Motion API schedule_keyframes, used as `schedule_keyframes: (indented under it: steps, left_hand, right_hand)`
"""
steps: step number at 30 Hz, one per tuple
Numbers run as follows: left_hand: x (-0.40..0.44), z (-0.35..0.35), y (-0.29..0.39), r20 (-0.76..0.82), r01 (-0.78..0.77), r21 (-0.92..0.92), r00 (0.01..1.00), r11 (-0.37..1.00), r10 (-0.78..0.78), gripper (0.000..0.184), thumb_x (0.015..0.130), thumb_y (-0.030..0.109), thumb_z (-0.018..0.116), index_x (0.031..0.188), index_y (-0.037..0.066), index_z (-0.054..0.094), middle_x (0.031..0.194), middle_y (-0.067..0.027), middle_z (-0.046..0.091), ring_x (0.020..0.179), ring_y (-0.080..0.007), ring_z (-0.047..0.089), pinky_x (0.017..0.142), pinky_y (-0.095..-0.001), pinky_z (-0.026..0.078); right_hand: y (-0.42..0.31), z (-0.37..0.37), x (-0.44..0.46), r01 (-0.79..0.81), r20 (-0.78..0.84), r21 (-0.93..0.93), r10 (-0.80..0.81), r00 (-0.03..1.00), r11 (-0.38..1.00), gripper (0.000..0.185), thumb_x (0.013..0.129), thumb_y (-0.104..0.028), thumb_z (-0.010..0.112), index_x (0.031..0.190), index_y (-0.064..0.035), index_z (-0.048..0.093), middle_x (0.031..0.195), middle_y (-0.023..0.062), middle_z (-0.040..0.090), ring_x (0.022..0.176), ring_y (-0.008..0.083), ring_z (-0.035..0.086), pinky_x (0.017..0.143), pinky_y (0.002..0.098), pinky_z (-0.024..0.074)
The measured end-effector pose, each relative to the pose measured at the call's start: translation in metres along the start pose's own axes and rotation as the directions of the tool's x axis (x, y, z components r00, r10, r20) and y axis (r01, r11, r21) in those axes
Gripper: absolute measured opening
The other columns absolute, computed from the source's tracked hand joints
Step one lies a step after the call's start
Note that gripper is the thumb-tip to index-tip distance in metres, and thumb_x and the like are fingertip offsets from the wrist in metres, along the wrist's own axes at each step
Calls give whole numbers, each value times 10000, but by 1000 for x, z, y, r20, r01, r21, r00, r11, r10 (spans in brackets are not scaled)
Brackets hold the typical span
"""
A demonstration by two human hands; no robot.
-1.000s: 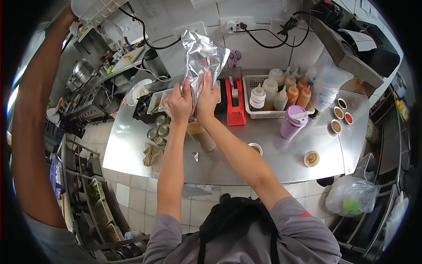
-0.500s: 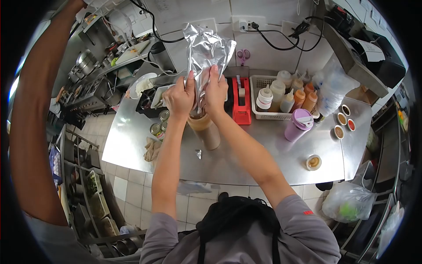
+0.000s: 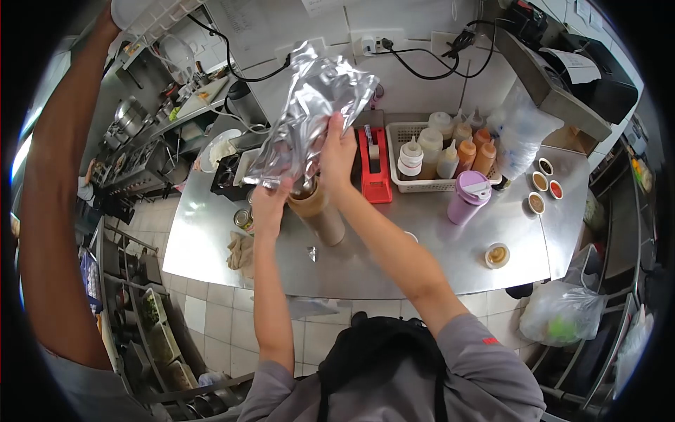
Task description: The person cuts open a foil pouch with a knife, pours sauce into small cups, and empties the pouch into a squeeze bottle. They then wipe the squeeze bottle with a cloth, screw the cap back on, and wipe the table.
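Note:
A shiny silver foil pouch (image 3: pixel 316 95), crumpled and tilted, is held over a tall container (image 3: pixel 322 219) of tan-brown contents standing on the steel table. My right hand (image 3: pixel 339 156) grips the pouch's right side, thumb on top. Lower down, my left hand (image 3: pixel 269 211) pinches the pouch's lower left corner, beside the container's rim. The pouch's lower end is at the container's mouth, partly hidden by my hands. On the table in front of the container lies a small foil scrap (image 3: pixel 311 253).
Right of the container are a red tape dispenser (image 3: pixel 374 169), a basket (image 3: pixel 429 186) of squeeze bottles, a lilac tumbler (image 3: pixel 469 198) and small sauce cups (image 3: pixel 536 204). Cans (image 3: pixel 243 219) and a crumpled glove (image 3: pixel 240 252) lie left. Another person's arm (image 3: pixel 56 176) reaches up at far left.
My left hand has slid down and left from the pouch's middle to its lower corner. The pouch is now spread wider and tilted. My right hand remains on its side.

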State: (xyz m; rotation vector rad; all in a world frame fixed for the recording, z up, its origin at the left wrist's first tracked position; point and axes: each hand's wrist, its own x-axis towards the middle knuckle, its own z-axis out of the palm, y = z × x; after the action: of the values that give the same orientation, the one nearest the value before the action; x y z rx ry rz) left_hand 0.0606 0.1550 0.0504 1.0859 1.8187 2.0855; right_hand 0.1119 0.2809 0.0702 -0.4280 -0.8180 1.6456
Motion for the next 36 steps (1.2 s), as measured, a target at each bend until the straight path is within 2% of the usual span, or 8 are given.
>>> schedule_keyframes:
  steps: [5,8,13,21,25,28,31,36]
  left_hand:
    - [7,2,4,75,56,152,995,987,-68,464,700,351,738,938,-31,626,882,-54,635,815,-132,571,761,-270,442]
    - [4,3,4,8,45,236,999,971,-48,462,690,326,750,947,-37,624,882,-67,637,802,-133,576,747,-271,455]
    - [0,14,-9,-73,-9,208,997,978,25,405,684,265,760,923,-35,630,881,-80,650,797,-134,592,746,-259,462]
    - [7,7,-2,-71,36,159,997,987,-25,478,724,246,731,1057,-46,551,982,-100,608,854,-141,568,785,-264,460]
    - [3,10,15,54,32,262,997,965,-48,481,732,207,728,1092,-50,540,1041,-88,590,937,-162,535,852,-279,399]
    - [1,14,22,104,5,246,994,969,-32,460,733,178,725,1096,-37,540,1007,-73,598,920,-160,538,843,-281,405]
    - [2,11,22,92,0,231,996,973,-22,449,730,141,724,1095,-41,535,994,-66,598,908,-157,539,834,-273,409]
    - [2,16,32,101,-20,303,995,953,-12,426,719,104,726,1076,-43,546,974,-57,608,850,-141,558,790,-263,433]
  right_hand:
    - [9,8,1,-4,-164,-37,-2,987,999,355,896,-390,475,823,-44,494,687,-14,487,589,61,427,522,224,357]
    - [-3,13,-5,-82,-78,88,89,993,993,386,886,-412,486,824,-32,505,707,-10,498,607,55,429,537,220,359]
    - [4,6,2,-127,-77,-58,122,990,990,490,860,-451,508,943,30,550,830,72,578,745,126,507,680,266,416]
    - [-6,2,7,-187,53,73,184,982,980,426,882,-474,447,832,-55,501,612,-17,452,533,49,414,454,223,346]
    - [-4,-4,10,-237,67,123,231,971,964,435,898,-432,443,842,-6,507,698,37,517,620,102,460,572,270,392]
    - [3,-3,9,-167,79,156,157,984,973,416,871,-445,491,905,-30,480,743,28,529,600,65,501,467,201,397]
    - [13,-3,9,60,142,13,-61,988,998,520,808,-434,601,1027,6,431,905,86,547,780,115,538,592,242,457]
    - [17,-7,6,-125,160,67,113,981,990,713,726,-440,690,1141,29,350,1052,137,508,929,171,505,746,275,429]
